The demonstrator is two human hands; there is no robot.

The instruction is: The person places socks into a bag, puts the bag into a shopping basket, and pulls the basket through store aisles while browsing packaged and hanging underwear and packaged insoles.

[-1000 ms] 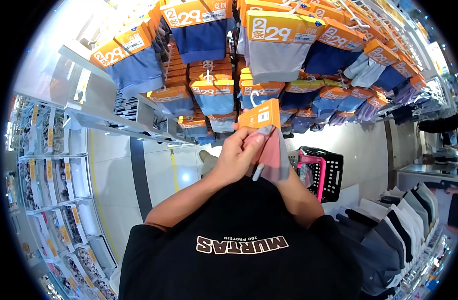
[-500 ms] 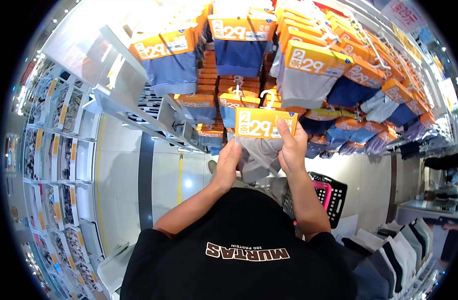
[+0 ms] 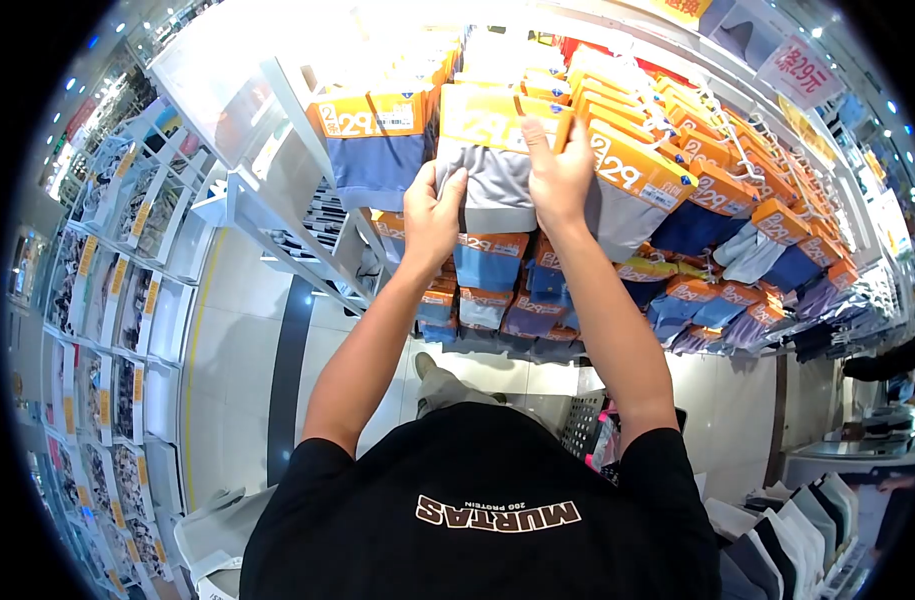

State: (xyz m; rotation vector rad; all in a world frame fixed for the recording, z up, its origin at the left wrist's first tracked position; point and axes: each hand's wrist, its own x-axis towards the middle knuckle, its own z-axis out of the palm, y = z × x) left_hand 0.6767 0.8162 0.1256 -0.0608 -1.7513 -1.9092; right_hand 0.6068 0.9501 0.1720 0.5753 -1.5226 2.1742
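Note:
In the head view, a grey underwear pack (image 3: pixel 495 180) with an orange "2条 29" header card is held up in front of the hanging rows. My left hand (image 3: pixel 434 212) is closed on its left edge, thumb on the grey cloth. The right side of the card is pinched by my right hand (image 3: pixel 560 178), thumb across the front and fingers behind. The pack's hook is not visible. A blue underwear pack (image 3: pixel 379 170) hangs just left of it, and a grey pack (image 3: pixel 617 215) hangs to its right.
More orange-carded packs (image 3: pixel 722 190) fill the rack on the right. White shelves (image 3: pixel 127 290) line the left side. A black shopping basket (image 3: pixel 582 425) is on the floor by my legs. Folded dark and white garments (image 3: pixel 787 530) stand at lower right.
Both hands have moved up and forward, carrying the grey underwear pack from in front of my chest to the hanging rows. The view has shifted slightly, and my arms are stretched out further.

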